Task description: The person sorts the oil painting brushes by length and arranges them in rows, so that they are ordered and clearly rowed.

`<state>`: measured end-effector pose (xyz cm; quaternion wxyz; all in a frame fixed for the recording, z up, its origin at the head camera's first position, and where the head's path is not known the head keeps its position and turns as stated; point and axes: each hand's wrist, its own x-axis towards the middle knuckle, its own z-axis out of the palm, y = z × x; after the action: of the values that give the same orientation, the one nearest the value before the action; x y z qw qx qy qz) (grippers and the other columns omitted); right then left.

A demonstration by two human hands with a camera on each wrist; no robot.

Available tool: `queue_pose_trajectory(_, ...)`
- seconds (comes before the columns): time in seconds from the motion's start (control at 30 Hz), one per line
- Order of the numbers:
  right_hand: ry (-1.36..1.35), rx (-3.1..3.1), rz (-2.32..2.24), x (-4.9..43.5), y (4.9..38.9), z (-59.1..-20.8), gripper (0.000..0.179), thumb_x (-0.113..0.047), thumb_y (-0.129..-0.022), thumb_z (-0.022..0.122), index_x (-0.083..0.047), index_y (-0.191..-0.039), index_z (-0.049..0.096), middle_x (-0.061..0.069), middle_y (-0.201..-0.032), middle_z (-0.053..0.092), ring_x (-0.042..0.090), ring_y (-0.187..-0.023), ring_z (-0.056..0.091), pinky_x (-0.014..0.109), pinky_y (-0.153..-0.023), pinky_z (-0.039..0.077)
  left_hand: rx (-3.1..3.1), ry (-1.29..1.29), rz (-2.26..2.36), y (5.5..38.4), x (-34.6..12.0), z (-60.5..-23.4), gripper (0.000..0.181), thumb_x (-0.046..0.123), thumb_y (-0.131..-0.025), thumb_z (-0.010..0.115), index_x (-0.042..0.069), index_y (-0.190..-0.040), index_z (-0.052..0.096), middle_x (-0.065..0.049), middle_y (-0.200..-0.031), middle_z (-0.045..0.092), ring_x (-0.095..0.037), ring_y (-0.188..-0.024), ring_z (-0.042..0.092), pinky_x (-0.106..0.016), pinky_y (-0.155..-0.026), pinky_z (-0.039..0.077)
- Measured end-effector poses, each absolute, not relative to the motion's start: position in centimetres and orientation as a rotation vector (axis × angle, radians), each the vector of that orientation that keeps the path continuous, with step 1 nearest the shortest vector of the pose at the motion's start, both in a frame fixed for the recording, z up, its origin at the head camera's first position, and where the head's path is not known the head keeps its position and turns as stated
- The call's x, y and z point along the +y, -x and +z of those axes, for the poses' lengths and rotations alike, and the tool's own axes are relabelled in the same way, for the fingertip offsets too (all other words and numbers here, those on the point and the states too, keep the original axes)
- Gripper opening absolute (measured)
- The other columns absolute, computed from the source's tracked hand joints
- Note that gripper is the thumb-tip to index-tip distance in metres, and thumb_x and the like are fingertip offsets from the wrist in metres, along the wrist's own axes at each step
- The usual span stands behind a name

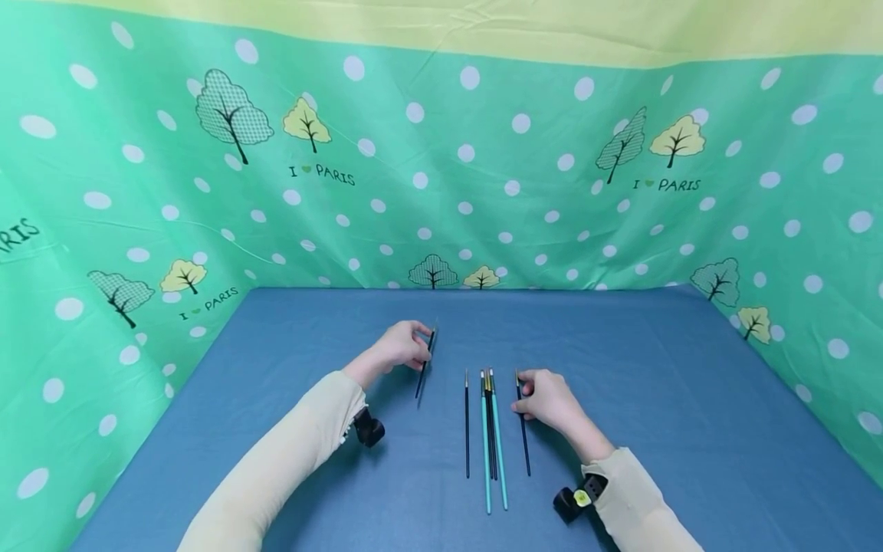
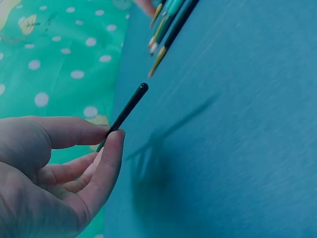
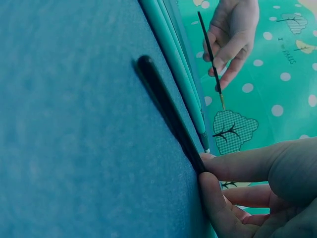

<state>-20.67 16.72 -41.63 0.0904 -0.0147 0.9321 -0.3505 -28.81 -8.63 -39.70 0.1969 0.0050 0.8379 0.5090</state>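
My left hand (image 1: 405, 345) pinches a black-handled paintbrush (image 2: 130, 108) between thumb and fingers. That brush is held above the table, its shadow falling apart from it, bristles pointing away in the head view. On the right, my right hand (image 1: 552, 400) pinches another black paintbrush (image 3: 171, 114) near its bristle end, and the handle lies along the table. Between the hands is a row of brushes: a single black paintbrush (image 1: 467, 429), then a close group with turquoise paintbrushes (image 1: 501, 460) on the outside and thinner black paintbrushes (image 1: 491, 437) between them. All their bristle ends face the far side.
A blue cloth (image 1: 310, 475) covers the table. Behind and at both sides hangs a green curtain (image 1: 469, 184) with white dots and printed trees. Black wrist cameras (image 1: 369, 429) are worn at both sleeves.
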Motion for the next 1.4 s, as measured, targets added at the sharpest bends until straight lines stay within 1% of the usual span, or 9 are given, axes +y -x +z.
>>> queue_pose_trajectory(0.27,0.037,2.766,-1.093,16.9,20.7,-41.8,0.055,-0.003,-0.073,0.072,0.002,-0.124,0.052,0.006,-0.076,0.049,0.011,-0.052,0.056,0.026,-0.048,0.049,2.388,0.028,1.485,30.7,-9.8,-40.4,0.044,-0.002,-0.081,0.062,0.005,-0.122,0.049,-0.011,-0.086,0.057,-0.019,-0.061,0.06,-0.032,-0.063,0.056)
queue_pose_trajectory(0.53,-0.006,2.761,-1.123,17.1,20.7,-42.1,0.052,-0.003,-0.072,0.074,0.0,-0.121,0.055,0.005,-0.073,0.053,0.011,-0.051,0.057,0.026,-0.048,0.05,2.388,0.051,1.532,31.9,-10.9,-40.6,0.049,-0.004,-0.079,0.063,0.003,-0.125,0.047,-0.01,-0.086,0.056,-0.017,-0.058,0.06,-0.032,-0.062,0.056)
queue_pose_trajectory(0.77,-0.012,2.75,-1.132,17.1,20.8,-42.0,0.051,-0.003,-0.072,0.074,-0.001,-0.119,0.056,0.005,-0.071,0.055,0.012,-0.051,0.057,0.026,-0.049,0.051,2.437,0.094,1.537,33.2,-11.4,-41.0,0.047,-0.001,-0.082,0.062,0.005,-0.126,0.047,-0.013,-0.094,0.057,-0.019,-0.066,0.062,-0.032,-0.064,0.056)
queue_pose_trajectory(1.0,0.003,2.735,-1.149,17.0,20.8,-41.9,0.05,-0.003,-0.072,0.073,0.0,-0.12,0.056,0.005,-0.071,0.055,0.012,-0.051,0.057,0.026,-0.049,0.051,2.449,0.176,1.583,34.0,-11.6,-41.5,0.05,-0.003,-0.081,0.063,0.006,-0.128,0.048,-0.016,-0.101,0.058,-0.021,-0.073,0.062,-0.03,-0.063,0.056)
queue_pose_trajectory(1.2,0.002,2.735,-1.143,17.0,20.8,-41.9,0.05,-0.002,-0.072,0.073,0.0,-0.12,0.056,0.005,-0.071,0.055,0.012,-0.051,0.057,0.027,-0.049,0.051,2.463,0.228,1.634,34.5,-11.9,-41.9,0.049,-0.005,-0.08,0.062,0.004,-0.126,0.049,-0.018,-0.101,0.059,-0.022,-0.077,0.062,-0.029,-0.064,0.056)
queue_pose_trajectory(1.4,-0.002,2.736,-1.138,17.0,20.8,-41.9,0.05,-0.002,-0.072,0.073,0.0,-0.119,0.056,0.005,-0.071,0.055,0.012,-0.051,0.057,0.027,-0.049,0.051,2.518,0.259,1.56,35.0,-11.9,-42.2,0.044,-0.003,-0.081,0.062,0.004,-0.122,0.053,-0.019,-0.103,0.059,-0.023,-0.078,0.064,-0.027,-0.062,0.056)
